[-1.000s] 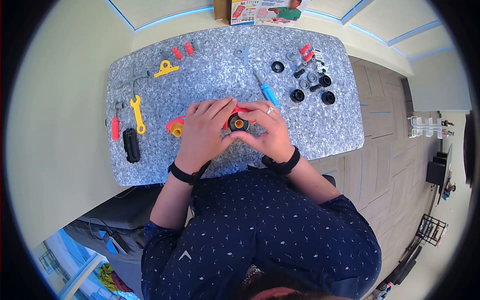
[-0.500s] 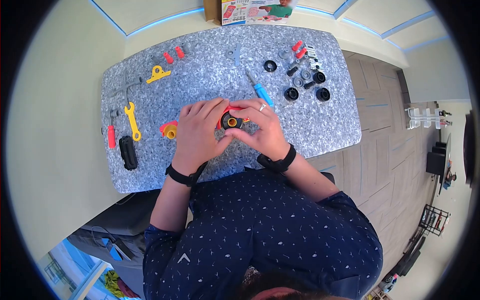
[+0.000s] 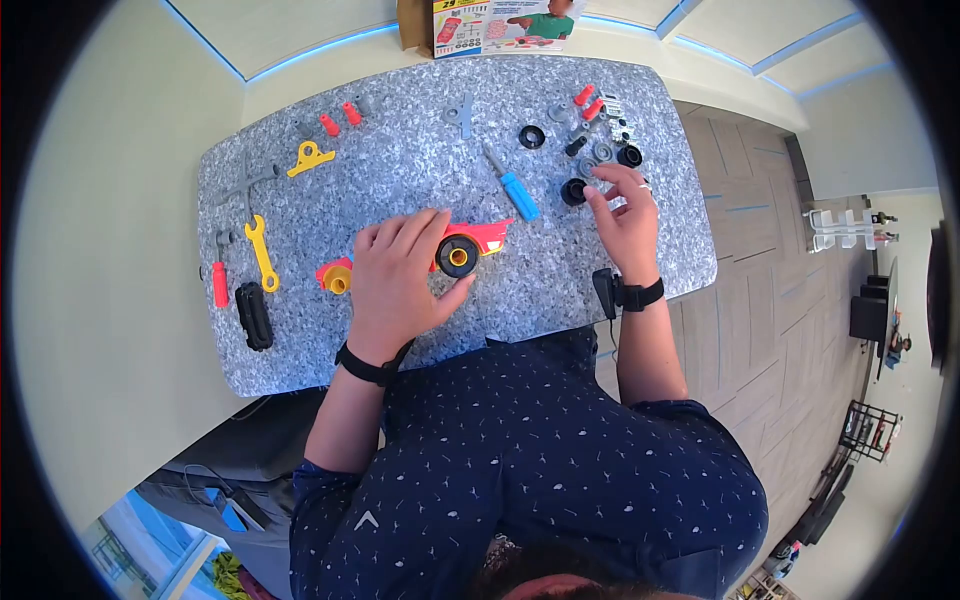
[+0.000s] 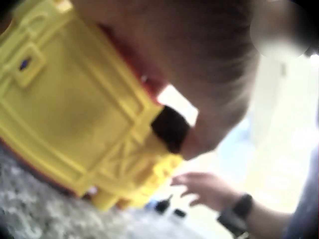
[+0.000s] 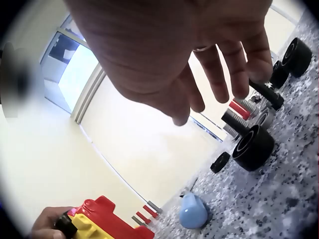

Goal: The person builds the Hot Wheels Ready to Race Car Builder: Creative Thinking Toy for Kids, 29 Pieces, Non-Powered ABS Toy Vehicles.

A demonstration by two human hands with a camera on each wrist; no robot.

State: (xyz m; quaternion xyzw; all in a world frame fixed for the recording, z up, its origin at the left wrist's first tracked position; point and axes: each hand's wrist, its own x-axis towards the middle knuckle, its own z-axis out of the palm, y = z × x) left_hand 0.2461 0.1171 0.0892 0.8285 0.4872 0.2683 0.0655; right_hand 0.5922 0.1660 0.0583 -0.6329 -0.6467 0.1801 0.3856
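Note:
A red and yellow toy car [image 3: 490, 236] stands on its side near the table's front, its yellow underside [image 4: 70, 94] filling much of the left wrist view. My left hand [image 3: 393, 285] grips it from above, thumb beside the black tire [image 3: 470, 266] that sits around a yellow hub. Part of the car is hidden under that hand. Over at the right, my right hand [image 3: 630, 225] holds nothing, its fingers loosely bent. Its thumb and fingertips hover by a black wheel [image 3: 573, 192]; in the right wrist view the wheel [image 5: 253, 148] lies below the fingers.
Between the hands lies a blue screwdriver [image 3: 517, 195], with a black ring [image 3: 532, 137] beyond it. Red and grey bolts and more wheels cluster at the right. On the left are a yellow wrench [image 3: 262, 255] and a black part [image 3: 254, 316]. A printed box [image 3: 500, 30] stands behind.
My right hand has let go of the car and moved right, to the black wheels. The left hand keeps its hold, and the car's tire now shows uncovered.

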